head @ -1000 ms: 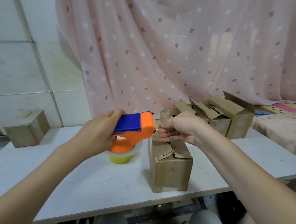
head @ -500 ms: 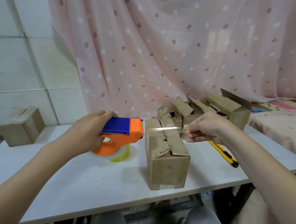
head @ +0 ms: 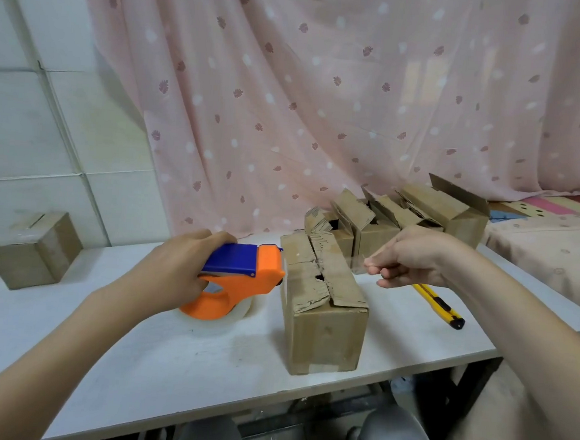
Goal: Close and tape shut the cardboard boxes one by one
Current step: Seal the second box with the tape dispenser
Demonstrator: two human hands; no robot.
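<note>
A worn cardboard box (head: 323, 311) stands near the front edge of the white table (head: 175, 366), its ragged top flaps folded down. Left of it, my left hand (head: 175, 270) grips the orange and blue tape dispenser (head: 243, 278), whose clear roll rests on the table. A strip of clear tape (head: 327, 260) stretches from the dispenser across the box top. My right hand (head: 406, 259) pinches the strip's free end just right of the box.
Three open cardboard boxes (head: 401, 220) stand in a row behind, against the pink curtain. A yellow utility knife (head: 440, 306) lies right of the box. A closed box (head: 29, 253) sits at the table's far left. A cloth-covered surface (head: 554, 245) adjoins on the right.
My right hand has drawn the tape end rightward across the box top. The dispenser has come down from above the table to rest on its roll.
</note>
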